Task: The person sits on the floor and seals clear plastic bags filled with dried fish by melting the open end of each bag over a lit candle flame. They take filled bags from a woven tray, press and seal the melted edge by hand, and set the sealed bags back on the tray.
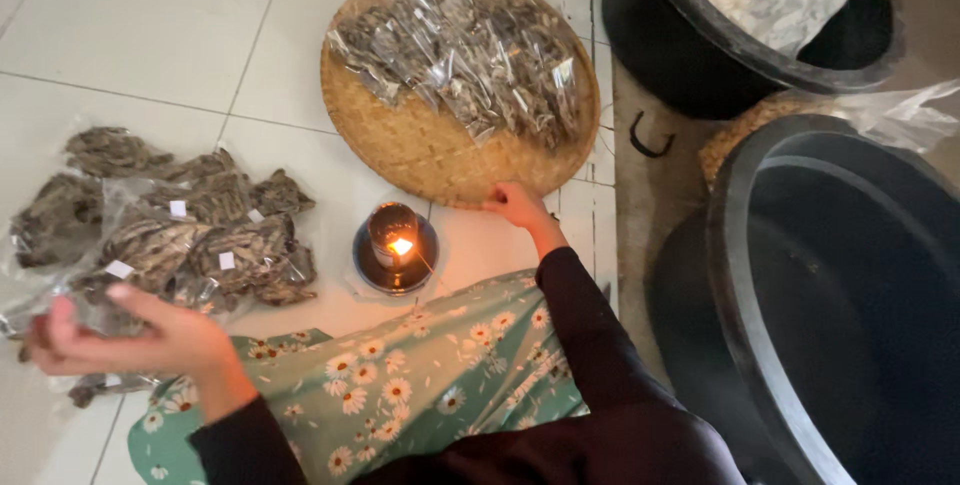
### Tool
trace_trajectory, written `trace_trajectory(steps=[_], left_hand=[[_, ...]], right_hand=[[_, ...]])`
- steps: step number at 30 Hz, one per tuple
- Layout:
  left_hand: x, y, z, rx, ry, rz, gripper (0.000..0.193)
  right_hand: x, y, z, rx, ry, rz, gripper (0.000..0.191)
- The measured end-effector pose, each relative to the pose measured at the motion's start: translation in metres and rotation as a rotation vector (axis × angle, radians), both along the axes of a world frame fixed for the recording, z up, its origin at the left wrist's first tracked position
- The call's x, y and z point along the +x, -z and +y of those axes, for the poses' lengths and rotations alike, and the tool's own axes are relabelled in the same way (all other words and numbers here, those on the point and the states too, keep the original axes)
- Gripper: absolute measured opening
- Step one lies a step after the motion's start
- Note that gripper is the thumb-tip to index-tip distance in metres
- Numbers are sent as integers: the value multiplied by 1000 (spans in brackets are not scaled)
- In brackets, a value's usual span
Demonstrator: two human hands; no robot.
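My left hand point(130, 340) is at the lower left, fingers curled around a clear plastic packet of dried dark fish point(95, 310) beside a pile of similar sealed packets point(190, 235) on the white tiled floor. My right hand point(515, 205) reaches forward and touches the near rim of a round woven bamboo tray point(420, 160), which holds several more clear packets of dried fish point(470, 50). A small lit candle in a glass on a dark metal dish point(396, 240) burns on the floor between my hands.
Two large black plastic tubs stand at the right: one point(740, 55) with a crumpled clear plastic bag point(770, 5) inside, one point(830, 305) nearer. A woven basket point(735, 135) peeks between them. My lap, in green floral cloth point(420, 375), fills the lower middle.
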State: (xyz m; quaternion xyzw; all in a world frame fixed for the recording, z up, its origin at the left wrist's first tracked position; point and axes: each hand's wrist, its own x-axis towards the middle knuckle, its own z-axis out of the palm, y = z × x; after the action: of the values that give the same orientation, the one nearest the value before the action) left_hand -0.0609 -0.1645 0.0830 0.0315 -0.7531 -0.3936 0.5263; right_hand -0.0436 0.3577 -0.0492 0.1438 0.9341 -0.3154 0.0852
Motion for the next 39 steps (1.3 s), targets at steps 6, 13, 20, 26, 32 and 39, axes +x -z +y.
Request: trace_trajectory(steps=[6,13,20,26,32,39], left_hand=[[39,-14,69,-23,273,70,26],[66,-2,102,-96,509,47,28],[69,-13,100,-57,489,15,29],[82,-33,115,-54,626,-1,22],[115,-57,159,-122,900,-43,37],[114,-44,216,65,1569,-440,129]], right_hand=[[-66,-48,5,429,241,532,68],[-129,-54,32,643,-35,114,63],[-116,-35,26,779,50,350,29],[-40,-76,41,628,305,805,12],[59,-161,5,55,394,894,17],[158,-188,-101,-577,248,1079,11]])
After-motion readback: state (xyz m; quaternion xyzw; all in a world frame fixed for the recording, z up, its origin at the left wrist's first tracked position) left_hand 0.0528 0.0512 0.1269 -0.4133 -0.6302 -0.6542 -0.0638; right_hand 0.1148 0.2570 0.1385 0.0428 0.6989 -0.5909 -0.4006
